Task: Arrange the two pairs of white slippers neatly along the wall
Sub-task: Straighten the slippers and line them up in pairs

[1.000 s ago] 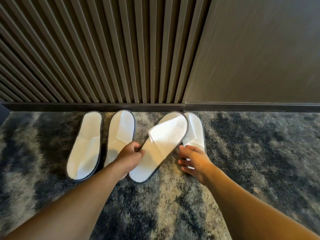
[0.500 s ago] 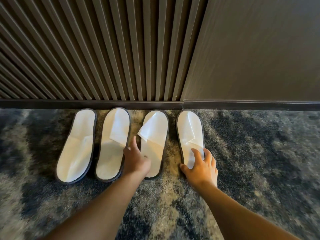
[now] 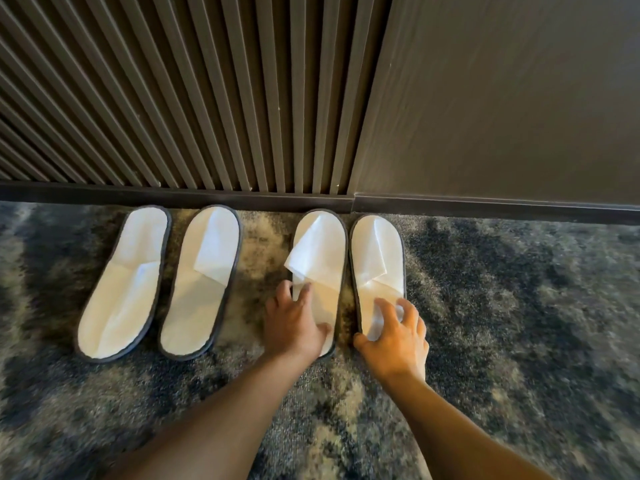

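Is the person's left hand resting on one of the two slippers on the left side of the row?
No, the left hand rests on the third slipper from the left, in the right-hand pair.

A mottled grey carpet (image 3: 485,306) carries four white slippers, toes at its far edge by the baseboard: a left pair (image 3: 156,285) lying slightly apart, and a right pair (image 3: 346,268) (heels under two hands) lying just beside each other.
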